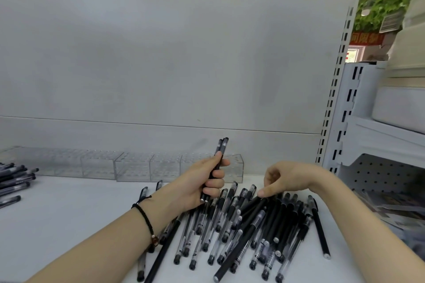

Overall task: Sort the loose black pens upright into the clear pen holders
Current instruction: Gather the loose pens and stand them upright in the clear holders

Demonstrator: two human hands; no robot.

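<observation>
The left hand (202, 184) grips a few pens (221, 147), tilted near upright. The right hand (285, 179) touches the pile (253, 225); if it pinches, I cannot tell. Holders (161, 165) stand at 11 o'clock from the pile.

Bright even light, soft shadows, overall softness, wide-angle edge bending.

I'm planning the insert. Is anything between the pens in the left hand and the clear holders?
Nothing visible does: the left hand holds its pens just in front of the holders; the pile lies nearer.
</observation>
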